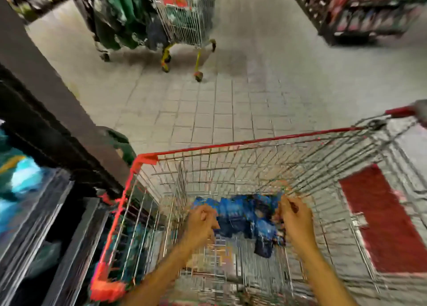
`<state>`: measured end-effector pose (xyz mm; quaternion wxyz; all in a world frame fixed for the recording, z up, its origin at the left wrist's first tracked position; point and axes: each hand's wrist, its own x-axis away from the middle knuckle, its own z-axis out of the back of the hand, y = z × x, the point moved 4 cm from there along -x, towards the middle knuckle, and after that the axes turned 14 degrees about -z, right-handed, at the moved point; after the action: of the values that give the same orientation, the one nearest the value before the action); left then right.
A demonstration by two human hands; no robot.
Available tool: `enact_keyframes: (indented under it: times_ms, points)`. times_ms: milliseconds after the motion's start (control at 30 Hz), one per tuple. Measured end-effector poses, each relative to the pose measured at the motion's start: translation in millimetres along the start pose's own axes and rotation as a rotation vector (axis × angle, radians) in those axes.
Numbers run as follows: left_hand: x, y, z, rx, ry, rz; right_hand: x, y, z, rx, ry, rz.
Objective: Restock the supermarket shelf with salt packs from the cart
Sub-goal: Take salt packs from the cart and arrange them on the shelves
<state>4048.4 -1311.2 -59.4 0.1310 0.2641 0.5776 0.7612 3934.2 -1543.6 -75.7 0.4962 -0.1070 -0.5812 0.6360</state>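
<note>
A wire cart (254,141) with a red rim stands right in front of me. Blue salt packs (245,215) lie in a heap at its bottom. Both my arms reach down into the basket. My left hand (201,222) has its fingers curled round the left end of the heap. My right hand (294,215) grips the right end of the same blue packs. The picture is blurred, so single packs are hard to tell apart.
The shelf unit (46,125) runs along my left, with blue and green packs on its lower levels. A second cart (184,17) with green bags beside it stands ahead on the tiled floor. More shelving (365,10) is at the far right.
</note>
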Motion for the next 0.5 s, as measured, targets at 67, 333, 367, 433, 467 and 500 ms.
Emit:
enact_keyframes:
  times_ms: [67, 333, 367, 433, 467, 500]
  points:
    - [-24, -32, -27, -0.058, -0.048, 0.095, -32, 41, 14, 0.064, 0.069, -0.107]
    - [-117, -213, -114, -0.235, -0.107, 0.414, -135, 227, 2, 0.365, -0.057, -0.512]
    - [-127, -237, -123, -0.241, -0.099, 0.435, -143, 248, -6, 0.389, -0.091, -0.524]
    - [-145, -279, -141, -0.277, -0.084, 0.461, -158, 287, -23, 0.405, -0.146, -0.549]
    - [-153, -296, -150, -0.311, -0.086, 0.469, -164, 306, -29, 0.395, -0.151, -0.585]
    - [-162, -310, -158, -0.345, -0.087, 0.472, -170, 325, -35, 0.41, -0.132, -0.626]
